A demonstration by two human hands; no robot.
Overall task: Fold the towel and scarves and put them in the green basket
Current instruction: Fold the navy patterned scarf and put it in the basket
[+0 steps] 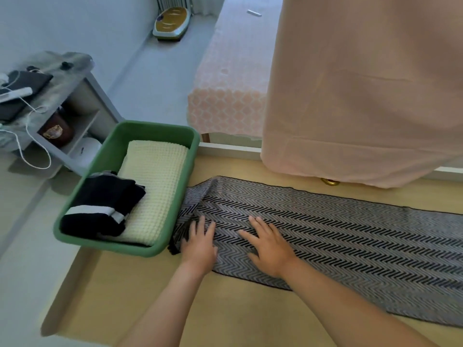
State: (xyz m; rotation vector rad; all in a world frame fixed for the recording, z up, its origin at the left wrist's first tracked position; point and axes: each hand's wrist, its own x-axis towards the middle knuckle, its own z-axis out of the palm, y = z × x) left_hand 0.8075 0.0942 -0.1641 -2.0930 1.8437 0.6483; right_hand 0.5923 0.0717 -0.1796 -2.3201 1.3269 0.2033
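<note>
1. The herringbone scarf (338, 241) lies flat on the wooden table (250, 316). Its long axis runs from its rumpled left end beside the green basket (110, 156) to the right edge of view.
2. Both arms reach forward. The left hand (199, 242) and right hand (269, 244) press palm-down near that left end, fingers straight, the right's spread wider.
3. A folded cream towel (155, 186) and a black scarf (105, 204) lie in the basket.

Pale floor (150, 78) — grey shelf unit (104, 103) left, pink-patterned bed (225, 96) beyond.

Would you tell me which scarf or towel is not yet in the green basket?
The grey zigzag scarf, spread on the table; the cream towel and black scarf lie folded in the basket.
</note>
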